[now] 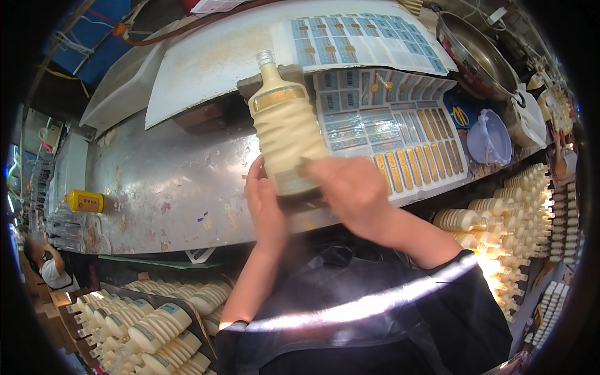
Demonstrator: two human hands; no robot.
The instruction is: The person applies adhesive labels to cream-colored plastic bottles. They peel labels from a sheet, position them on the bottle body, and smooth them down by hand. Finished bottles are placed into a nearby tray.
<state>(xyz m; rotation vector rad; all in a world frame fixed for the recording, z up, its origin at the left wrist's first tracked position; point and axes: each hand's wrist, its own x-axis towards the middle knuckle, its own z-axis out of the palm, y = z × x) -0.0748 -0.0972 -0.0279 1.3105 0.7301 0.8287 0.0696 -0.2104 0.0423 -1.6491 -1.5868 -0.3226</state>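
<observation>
Black, glossy garment nearest the viewer; beyond it, a scuffed grey metal bench, over which lies a cream, ripple-sided bottle, probably stiff, slick and breakable, best held by its lower sides. Left hand half-curled against its lower left; right hand, blurred, bunched at lower right, pinching or not indeterminable.

One left hand and one right hand are working on just one cream bottle. One yellow container, one lavender bucket and one big pan are sitting around. At least two label sheets are lying out, and dozens more bottles are crowding in, honestly too many to tally.
</observation>
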